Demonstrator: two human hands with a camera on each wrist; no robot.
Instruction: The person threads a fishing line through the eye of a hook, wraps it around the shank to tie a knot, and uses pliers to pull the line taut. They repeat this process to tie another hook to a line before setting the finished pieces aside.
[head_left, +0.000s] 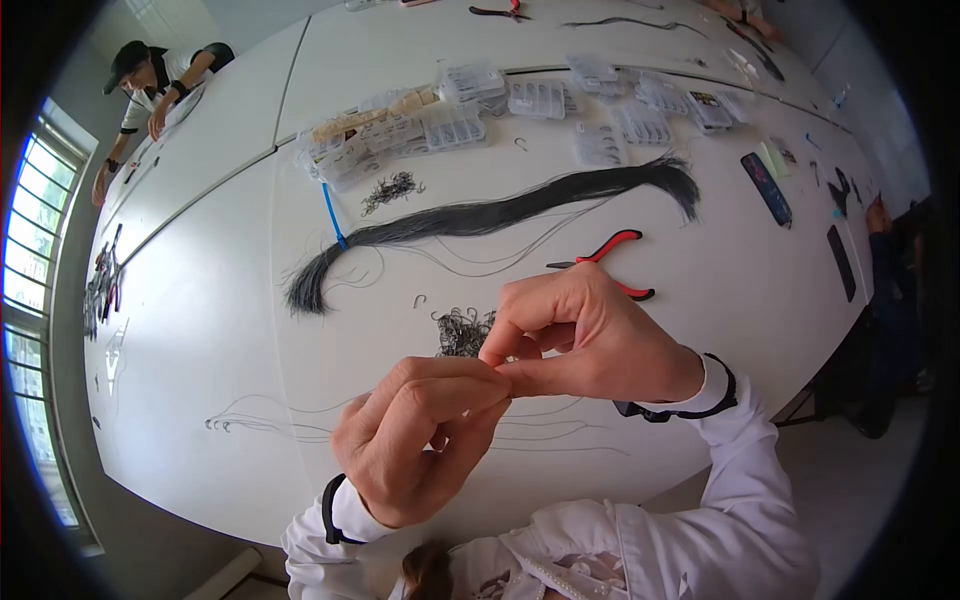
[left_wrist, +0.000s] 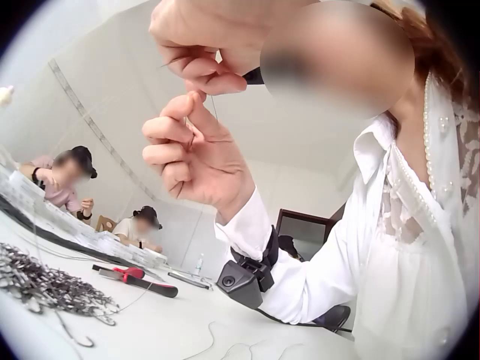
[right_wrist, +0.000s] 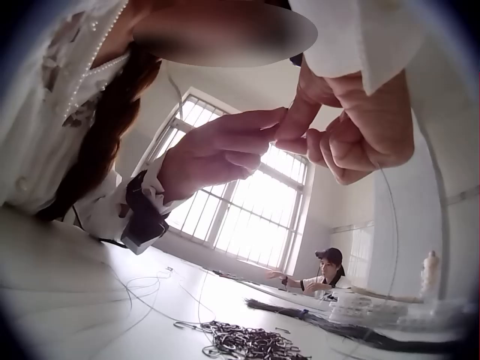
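Left hand (head_left: 420,440): thumb and fingertips pinched together, meeting the right hand's fingertips; grasping thin line, anything else between the tips too small to tell.
Right hand (head_left: 595,335): thumb and forefinger pinched on the same spot, other fingers curled in; grasping thin line too.
Thin line (right_wrist: 392,210): at the joined fingertips, raised over the table (head_left: 200,350); one strand hangs from the right hand in the right wrist view.
Hook pile (head_left: 462,335): dark, tangled, on the table just beyond the hands, partly covered by them in the head view.
Loose lines (head_left: 285,432): on the table under and beside the left hand, small hooks at their left ends.
Single hook (head_left: 420,300): just beside the pile, far left edge.
Pliers (head_left: 612,243): red and black handles spread, beyond the right hand, partly behind it.
Black strand bundle (head_left: 500,213): lies across the table past the pliers, blue tie (head_left: 333,215) near its left end.
Second pile (head_left: 392,190): small dark pieces, between bundle and boxes.
Plastic boxes (head_left: 540,98): clear, in a row beyond the bundle, some stacked.
Phone (head_left: 766,189): right side, near the boxes.
Other person (head_left: 165,85): black cap, far left, at the table.
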